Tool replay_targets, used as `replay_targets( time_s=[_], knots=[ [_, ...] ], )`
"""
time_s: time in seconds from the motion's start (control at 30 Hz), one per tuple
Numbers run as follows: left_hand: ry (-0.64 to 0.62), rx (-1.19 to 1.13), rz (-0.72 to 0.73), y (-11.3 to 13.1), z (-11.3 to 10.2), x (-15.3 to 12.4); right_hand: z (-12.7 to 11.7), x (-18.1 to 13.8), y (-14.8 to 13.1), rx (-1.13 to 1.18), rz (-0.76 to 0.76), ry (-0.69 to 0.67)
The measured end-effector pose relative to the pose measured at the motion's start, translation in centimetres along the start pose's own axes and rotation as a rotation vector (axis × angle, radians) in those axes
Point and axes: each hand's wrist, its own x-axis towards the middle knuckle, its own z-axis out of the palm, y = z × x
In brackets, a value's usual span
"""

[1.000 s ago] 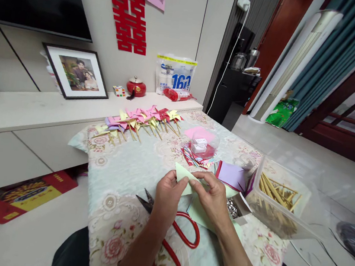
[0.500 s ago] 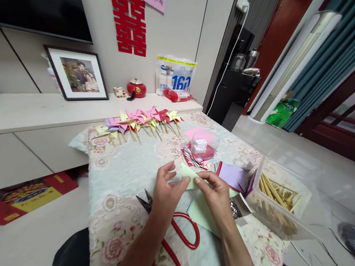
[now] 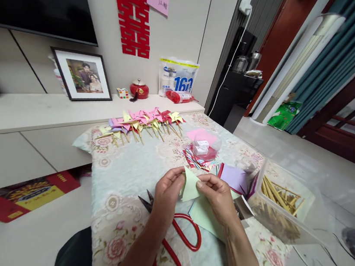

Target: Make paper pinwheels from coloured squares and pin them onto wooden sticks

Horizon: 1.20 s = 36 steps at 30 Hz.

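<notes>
A small pale green folded paper (image 3: 190,188) is held up above the table between both hands. My left hand (image 3: 168,188) pinches its left edge with curled fingers. My right hand (image 3: 217,195) pinches its right edge between thumb and fingers. Under my hands lie more pale green sheets (image 3: 206,215) and red-handled scissors (image 3: 178,246), blades pointing to the left. A row of several finished paper pinwheels on sticks (image 3: 142,124) lies at the far end of the floral tablecloth (image 3: 114,212).
A clear plastic box of wooden sticks (image 3: 281,203) stands at the right. Purple paper (image 3: 235,177), pink paper (image 3: 198,134) and a small clear tub (image 3: 204,147) sit beyond my hands. A low cabinet (image 3: 36,110) with a framed photo runs along the left.
The green paper went from being pressed low between my hands to being lifted upright as a folded triangle. The camera view shifted slightly.
</notes>
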Motion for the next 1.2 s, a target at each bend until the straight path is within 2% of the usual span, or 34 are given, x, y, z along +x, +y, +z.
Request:
replay_targets(
  time_s=[0.27, 0.47, 0.63, 0.8, 0.97, 1.1, 1.2],
  knots=[
    [0.014, 0.032, -0.032, -0.25, -0.05, 0.29, -0.04, -0.22, -0.07, -0.104, 0.001, -0.061],
    [-0.038, 0.014, -0.042, -0.65, -0.53, 0.36, 0.38, -0.29, -0.26, -0.091, -0.011, 0.015],
    [-0.056, 0.065, 0.03, -0.84, -0.29, 0.29, 0.5, -0.26, -0.04, -0.072, -0.013, 0.032],
    [-0.006, 0.14, 0.005, -0.89, 0.29, 0.34, 0.54, -0.39, -0.11, -0.084, 0.014, 0.016],
    [0.027, 0.167, -0.005, -0.82, 0.32, 0.41, 0.07, -0.43, -0.24, -0.287, -0.092, -0.015],
    [-0.005, 0.176, -0.022, -0.9, 0.25, 0.37, -0.1, -0.44, -0.3, -0.499, -0.195, 0.012],
    [-0.038, 0.144, -0.053, -0.78, 0.26, 0.21, -0.15, -0.36, -0.22, -0.483, -0.18, 0.025]
  ],
)
